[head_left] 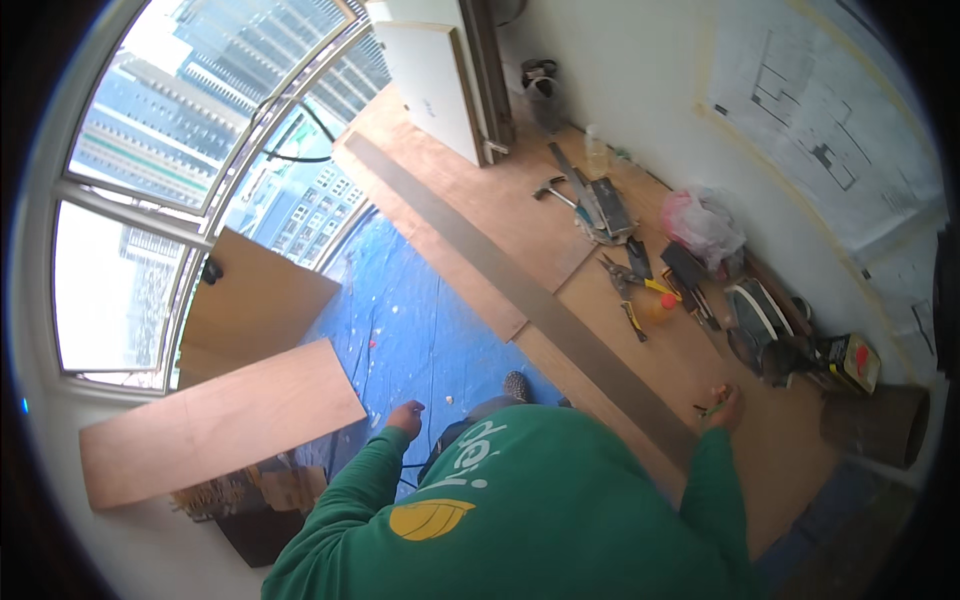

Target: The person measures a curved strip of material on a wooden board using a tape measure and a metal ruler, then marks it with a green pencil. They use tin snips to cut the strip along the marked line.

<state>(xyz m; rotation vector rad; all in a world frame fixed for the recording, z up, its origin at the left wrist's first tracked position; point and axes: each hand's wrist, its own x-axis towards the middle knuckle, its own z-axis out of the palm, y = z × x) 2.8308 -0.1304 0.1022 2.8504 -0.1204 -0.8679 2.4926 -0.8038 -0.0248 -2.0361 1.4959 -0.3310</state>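
A long grey strip [540, 300] lies diagonally across the plywood floor [480, 200]. My right hand [722, 405] rests beside its near end, pinching a small green pencil [708, 409]. My left hand [406, 416] hangs over the blue tarp [420, 330], fingers loosely curled, holding nothing.

Bare plywood [770, 450] round right hand [722, 408]; hand tools [640, 280] crowd beyond, cardboard tube [875, 425] blocks far right.

Plywood floor [480, 200] under tools [640, 280], strip [520, 290]
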